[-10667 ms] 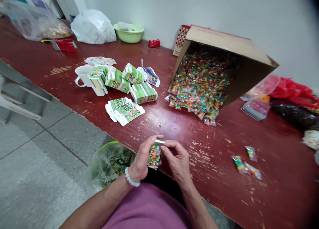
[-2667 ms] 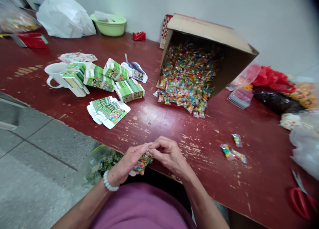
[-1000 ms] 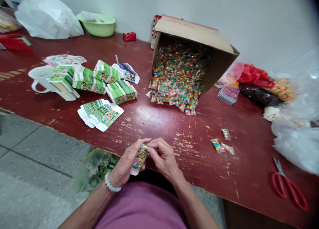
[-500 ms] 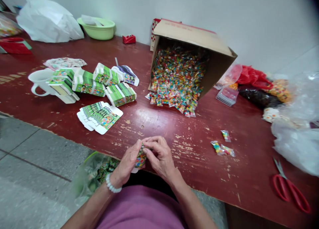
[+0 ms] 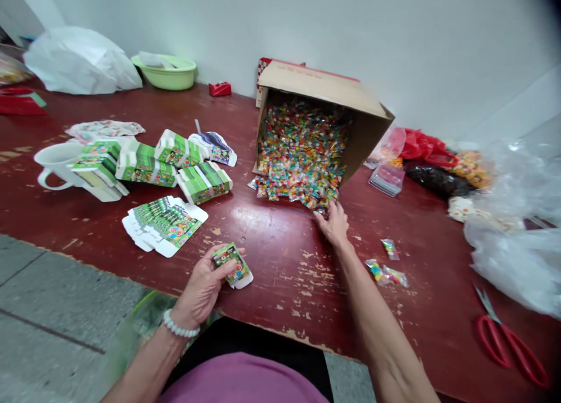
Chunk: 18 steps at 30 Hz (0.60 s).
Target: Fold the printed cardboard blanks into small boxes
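Observation:
My left hand is closed around a small green printed carton, thumb across its front. The carton's white end flap sticks out towards the lower right. Stretched forward, my right hand touches the front edge of a heap of wrapped candies. Its thumb and fingers are apart, with the fingertips among the small clear packets. The heap spills from a cardboard box lying on its side. Left of the held carton, flat unfolded cartons lie fanned out on the red table.
Bundled green cartons stand beside a white mug. Several loose candy packets lie right of my forearm. Red-handled scissors and plastic bags are at far right. A green basin sits by the wall.
Both hands were together on the carton. The right hand has let go and reached forward to the candies. The left hand has moved a little left, holding the carton.

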Motion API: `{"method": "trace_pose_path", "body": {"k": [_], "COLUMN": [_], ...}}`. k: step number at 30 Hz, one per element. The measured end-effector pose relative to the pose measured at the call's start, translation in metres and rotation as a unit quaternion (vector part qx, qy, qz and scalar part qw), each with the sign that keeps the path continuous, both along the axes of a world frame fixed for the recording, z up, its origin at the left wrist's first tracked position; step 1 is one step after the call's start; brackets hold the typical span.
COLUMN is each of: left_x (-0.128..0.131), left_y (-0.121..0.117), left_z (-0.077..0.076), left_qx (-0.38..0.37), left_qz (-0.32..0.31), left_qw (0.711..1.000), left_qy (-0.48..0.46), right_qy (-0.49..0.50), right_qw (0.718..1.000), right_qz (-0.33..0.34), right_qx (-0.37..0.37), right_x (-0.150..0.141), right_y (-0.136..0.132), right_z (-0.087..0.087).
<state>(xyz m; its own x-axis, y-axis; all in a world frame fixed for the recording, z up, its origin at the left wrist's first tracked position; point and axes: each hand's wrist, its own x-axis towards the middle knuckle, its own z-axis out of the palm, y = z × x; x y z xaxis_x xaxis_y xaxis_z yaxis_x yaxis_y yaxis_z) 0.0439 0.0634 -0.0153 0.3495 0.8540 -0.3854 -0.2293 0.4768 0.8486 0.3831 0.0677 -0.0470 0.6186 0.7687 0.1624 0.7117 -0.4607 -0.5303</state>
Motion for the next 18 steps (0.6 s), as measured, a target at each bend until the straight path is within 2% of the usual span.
{"method": "trace_pose_path", "body": {"k": [3, 5, 7, 10, 12, 13, 15, 16, 18], "left_x": [-0.018, -0.034, -0.048, -0.056, -0.052, -0.047, -0.038, -0.033, -0.026], "left_y": [0.007, 0.011, 0.013, 0.013, 0.010, 0.008, 0.005, 0.003, -0.001], "left_z": [-0.006, -0.006, -0.004, 0.001, 0.005, 0.007, 0.012, 0.015, 0.019], "left_qx": [0.066, 0.133, 0.217, 0.320, 0.351, 0.356, 0.350, 0.337, 0.298], "left_qz": [-0.035, -0.091, -0.166, -0.268, -0.298, -0.297, -0.277, -0.260, -0.225], "left_qw": [0.987, 0.955, 0.911, 0.826, 0.778, 0.765, 0.767, 0.782, 0.831], "left_qy": [0.143, 0.249, 0.309, 0.377, 0.428, 0.447, 0.461, 0.455, 0.413], "right_qy": [-0.015, -0.025, -0.028, -0.019, -0.001, 0.020, 0.093, 0.134, 0.186], "right_qw": [1.000, 0.998, 0.995, 0.987, 0.980, 0.976, 0.966, 0.961, 0.960], "right_qz": [0.019, 0.057, 0.100, 0.160, 0.193, 0.208, 0.216, 0.205, 0.160], "right_qx": [-0.018, -0.015, -0.002, 0.024, 0.048, 0.066, 0.109, 0.127, 0.139], "right_x": [0.012, -0.001, -0.021, -0.052, -0.067, -0.072, -0.077, -0.077, -0.076], "right_y": [0.009, 0.007, 0.001, -0.013, -0.026, -0.032, -0.044, -0.049, -0.054], "right_z": [-0.012, -0.020, -0.026, -0.030, -0.030, -0.030, -0.029, -0.028, -0.026]}}
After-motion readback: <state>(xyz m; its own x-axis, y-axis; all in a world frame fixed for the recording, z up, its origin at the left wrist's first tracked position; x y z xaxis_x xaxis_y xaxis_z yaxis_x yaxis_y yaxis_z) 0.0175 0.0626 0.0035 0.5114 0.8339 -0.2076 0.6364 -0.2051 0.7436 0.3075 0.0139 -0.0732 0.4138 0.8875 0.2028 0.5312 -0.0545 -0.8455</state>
